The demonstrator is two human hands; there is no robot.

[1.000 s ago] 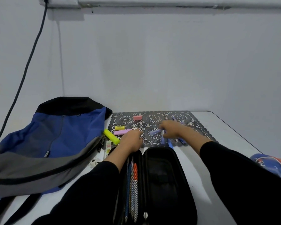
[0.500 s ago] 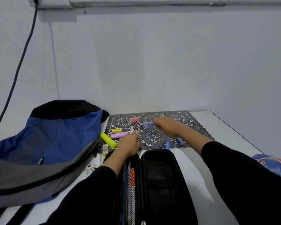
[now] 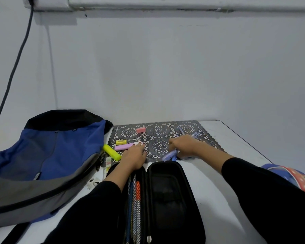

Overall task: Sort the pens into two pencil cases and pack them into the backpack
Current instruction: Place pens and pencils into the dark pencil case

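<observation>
Head view: my right hand (image 3: 185, 145) grasps lilac plastic pens (image 3: 169, 155). My left hand (image 3: 134, 155) lies relaxed at the black fabric pencil case (image 3: 167, 191)'s far end.

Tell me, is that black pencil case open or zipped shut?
Open. The black pencil case lies spread in two halves; pens sit behind mesh in its left half, and no pens show in its right half.

Single view, head-worn (wide-angle lens). Looks forward and a little down across table (image 3: 236, 138) at wall (image 3: 165, 76), which fills upper half. Very near: sleeves (image 3: 271, 199) come in from bottom edge, open pencil case (image 3: 167, 199) right under lens. Backpack (image 3: 60, 152) runs off left edge. Table's far edge mid-frame.
</observation>
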